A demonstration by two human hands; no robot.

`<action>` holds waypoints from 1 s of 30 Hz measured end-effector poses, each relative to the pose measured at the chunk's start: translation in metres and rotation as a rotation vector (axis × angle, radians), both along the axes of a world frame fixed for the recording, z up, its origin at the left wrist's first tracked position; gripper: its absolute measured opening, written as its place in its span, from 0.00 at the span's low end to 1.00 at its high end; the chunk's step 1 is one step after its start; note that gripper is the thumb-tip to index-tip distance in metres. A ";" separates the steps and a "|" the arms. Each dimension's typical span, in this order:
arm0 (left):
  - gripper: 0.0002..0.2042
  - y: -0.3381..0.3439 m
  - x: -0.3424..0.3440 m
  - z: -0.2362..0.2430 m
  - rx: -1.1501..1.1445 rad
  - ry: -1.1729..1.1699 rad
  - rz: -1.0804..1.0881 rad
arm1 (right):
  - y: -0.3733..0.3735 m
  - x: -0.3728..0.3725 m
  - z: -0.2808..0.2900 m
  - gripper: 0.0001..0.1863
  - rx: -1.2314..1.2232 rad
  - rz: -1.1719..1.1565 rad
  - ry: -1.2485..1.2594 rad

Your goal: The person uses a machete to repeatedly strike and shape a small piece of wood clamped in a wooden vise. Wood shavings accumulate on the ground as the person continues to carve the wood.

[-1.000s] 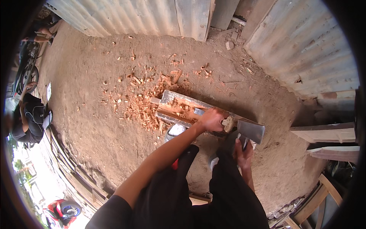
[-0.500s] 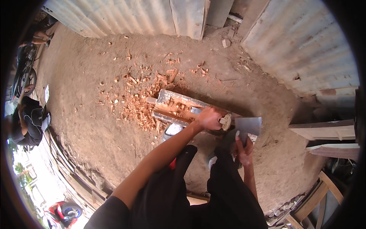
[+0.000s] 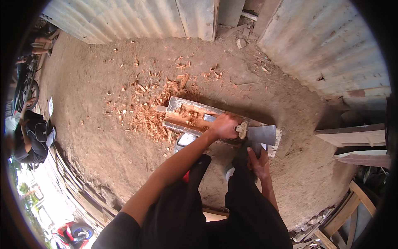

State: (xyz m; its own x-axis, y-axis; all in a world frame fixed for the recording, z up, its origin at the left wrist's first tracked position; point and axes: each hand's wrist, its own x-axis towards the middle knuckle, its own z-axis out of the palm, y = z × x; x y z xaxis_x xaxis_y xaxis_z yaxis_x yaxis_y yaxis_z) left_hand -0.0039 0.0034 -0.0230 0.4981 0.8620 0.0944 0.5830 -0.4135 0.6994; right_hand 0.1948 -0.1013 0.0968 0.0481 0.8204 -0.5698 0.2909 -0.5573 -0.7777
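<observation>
My left hand (image 3: pixel 226 125) is closed round a chisel. Its metal blade (image 3: pixel 209 118) shows on the left of my fist, pointing into the hollow of a long wooden block (image 3: pixel 215 111). On the right the chisel's pale, frayed handle end (image 3: pixel 242 130) sticks out of my fist. My right hand (image 3: pixel 258 162) grips a hatchet just below its wide grey head (image 3: pixel 262 135). The head stands right beside the handle end; whether they touch I cannot tell. Reddish shavings (image 3: pixel 188 116) lie in the block's hollow.
Wood chips (image 3: pixel 149 112) are strewn over the dirt floor left of the block. Corrugated metal sheets (image 3: pixel 137 20) stand at the back. Planks (image 3: pixel 352 137) are at the right. A person (image 3: pixel 33 135) sits at the far left near a motorcycle (image 3: pixel 31 87).
My right hand has brought the hatchet leftward, so its head is now closer to the chisel's handle end. The left hand keeps its hold on the chisel. The whole view has shifted slightly.
</observation>
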 end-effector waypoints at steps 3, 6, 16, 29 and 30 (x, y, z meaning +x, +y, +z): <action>0.17 0.000 -0.002 -0.003 -0.033 0.047 -0.015 | 0.010 0.020 0.010 0.12 -0.105 0.008 0.068; 0.16 0.001 0.000 0.001 -0.055 0.080 -0.022 | 0.007 0.023 0.009 0.12 -0.050 -0.185 0.095; 0.16 0.001 -0.002 0.006 -0.062 0.044 -0.009 | 0.012 0.022 0.016 0.11 -0.019 -0.093 0.051; 0.14 0.002 0.003 0.005 -0.054 0.078 -0.016 | -0.009 0.023 -0.001 0.15 0.004 -0.139 0.007; 0.14 0.003 0.003 0.007 -0.051 0.071 -0.017 | -0.012 0.019 -0.010 0.15 0.064 -0.024 -0.044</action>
